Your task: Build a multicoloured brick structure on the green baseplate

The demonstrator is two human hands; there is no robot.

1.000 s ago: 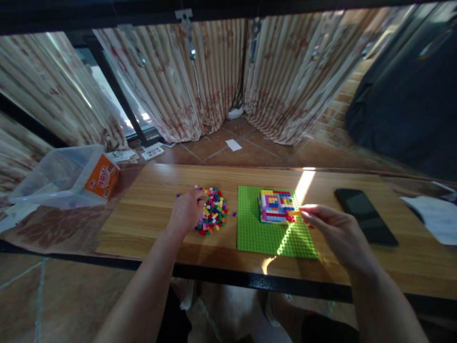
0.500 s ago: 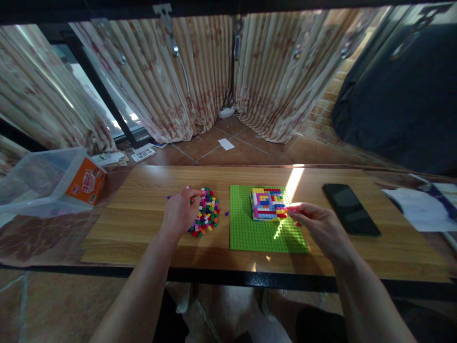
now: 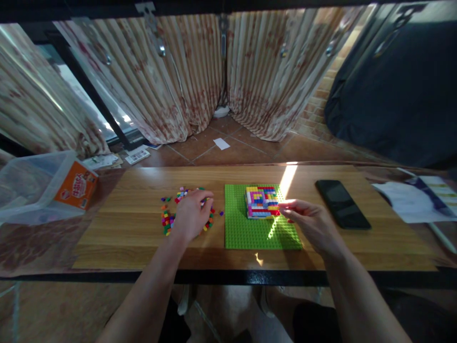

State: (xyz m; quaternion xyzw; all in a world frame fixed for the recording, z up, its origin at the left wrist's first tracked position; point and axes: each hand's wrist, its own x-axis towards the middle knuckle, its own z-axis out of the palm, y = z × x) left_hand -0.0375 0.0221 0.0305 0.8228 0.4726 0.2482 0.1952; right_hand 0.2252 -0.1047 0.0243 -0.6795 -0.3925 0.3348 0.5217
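A green baseplate (image 3: 250, 233) lies on the wooden table (image 3: 124, 228). On its far part stands a square block of stacked coloured bricks (image 3: 260, 200). My right hand (image 3: 309, 224) is at the block's right side, fingers pinched together against its near right corner; what they hold is too small to make out. Left of the plate lies a heap of small loose coloured bricks (image 3: 167, 221). My left hand (image 3: 193, 214) rests over that heap, fingers curled down onto the bricks and hiding most of them.
A black phone (image 3: 342, 204) lies right of the baseplate. Papers (image 3: 414, 200) sit at the far right. A clear plastic bin (image 3: 28, 186) with an orange box (image 3: 76, 186) stands off the table's left end. Curtains hang behind; a dark shape fills the back right.
My left hand has moved over the brick heap and spread it, so loose bricks now lie further left. My right hand stays pinched at the block's corner. The camera shifted slightly.
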